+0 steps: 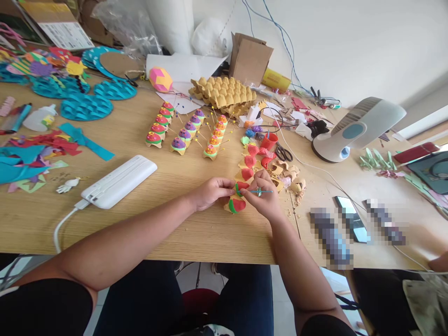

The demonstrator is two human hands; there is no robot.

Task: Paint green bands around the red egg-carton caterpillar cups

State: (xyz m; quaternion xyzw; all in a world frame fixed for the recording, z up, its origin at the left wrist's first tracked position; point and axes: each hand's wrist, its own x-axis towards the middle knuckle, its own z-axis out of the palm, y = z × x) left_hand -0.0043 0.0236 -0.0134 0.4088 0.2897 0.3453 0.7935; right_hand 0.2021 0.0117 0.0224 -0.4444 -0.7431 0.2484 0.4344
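Note:
A strip cut from an egg carton (236, 205) lies in front of me, its bumps topped with red clay. The two nearest bumps also have green clay round the red. My left hand (216, 192) pinches the strip's left side near the second bump. In my right hand (265, 198) is a thin blue stick tool (266, 191), gripped between the fingers, with its tip at that same bump, partly hidden by the fingers. Beyond stand three finished-looking carton strips, one red and green (159, 123), one purple (188, 131) and one orange (215, 136), the latter two with ball-headed pins.
Right of the strip are carton scraps (297, 185), scissors (283, 152) and a red cup (269, 141). A white fan (355, 133) and a phone (352, 218) stand or lie farther right. On the left are a white power bank (119, 182) with cable and coloured paper pieces (45, 142).

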